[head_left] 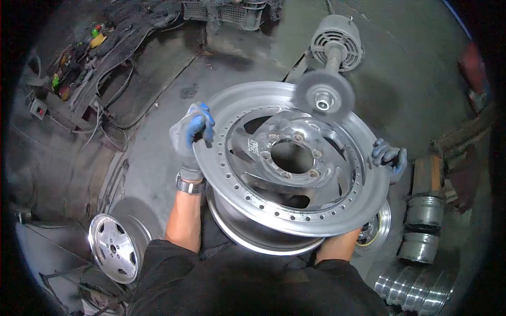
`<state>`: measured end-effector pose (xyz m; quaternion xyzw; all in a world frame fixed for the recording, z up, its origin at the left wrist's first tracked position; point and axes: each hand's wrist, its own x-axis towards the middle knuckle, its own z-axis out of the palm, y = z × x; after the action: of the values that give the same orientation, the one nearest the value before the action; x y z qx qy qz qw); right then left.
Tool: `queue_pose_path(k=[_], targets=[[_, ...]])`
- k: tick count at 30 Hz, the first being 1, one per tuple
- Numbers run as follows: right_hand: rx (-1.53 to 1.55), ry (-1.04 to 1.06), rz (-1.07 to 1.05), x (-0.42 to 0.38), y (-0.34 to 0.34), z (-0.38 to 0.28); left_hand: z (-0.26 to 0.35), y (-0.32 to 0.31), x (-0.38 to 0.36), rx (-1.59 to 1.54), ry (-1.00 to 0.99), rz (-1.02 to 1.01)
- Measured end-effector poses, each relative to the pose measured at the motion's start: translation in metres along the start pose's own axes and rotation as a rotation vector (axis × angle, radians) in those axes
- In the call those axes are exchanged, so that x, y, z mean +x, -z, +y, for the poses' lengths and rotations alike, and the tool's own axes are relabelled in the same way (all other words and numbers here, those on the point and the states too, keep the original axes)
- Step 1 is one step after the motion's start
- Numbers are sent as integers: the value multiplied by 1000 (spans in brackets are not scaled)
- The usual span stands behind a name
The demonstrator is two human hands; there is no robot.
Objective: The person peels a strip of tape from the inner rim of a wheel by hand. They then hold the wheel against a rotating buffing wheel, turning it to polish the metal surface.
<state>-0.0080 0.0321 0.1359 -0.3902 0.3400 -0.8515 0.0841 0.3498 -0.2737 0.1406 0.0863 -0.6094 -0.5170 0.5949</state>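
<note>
A large silver wheel rim (245,203) is held up in front of me, tilted, its face with spokes and a ring of small holes toward me. My left hand (192,131), in a grey and blue glove, is closed on the rim's left edge. Gloved as well, my right hand (390,157) has its fingers curled over the right edge. At the rim's far upper edge a round buffing wheel (308,97) on a motor shaft overlaps it in this view. The buffing wheel looks blurred, as if spinning.
The grey motor (337,39) stands behind the buffing wheel. Another rim (108,247) rests at lower left, and several metal barrels (424,210) are stacked at right. Cables and a switch box (38,109) lie left; a plastic crate (247,16) stands at the back.
</note>
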Motion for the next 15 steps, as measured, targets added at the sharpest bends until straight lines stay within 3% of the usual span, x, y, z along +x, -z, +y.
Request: queue_pose_path(k=[3,10,15], targets=[[-46,16,40,-1,0,3,-2,3,1,29,-106,-56],[-95,24,-46,-3,-3,-7,-5,0,2,10,-10,-32],[-32,12,25,-3,-4,3,0,3,0,37,-144,-57]])
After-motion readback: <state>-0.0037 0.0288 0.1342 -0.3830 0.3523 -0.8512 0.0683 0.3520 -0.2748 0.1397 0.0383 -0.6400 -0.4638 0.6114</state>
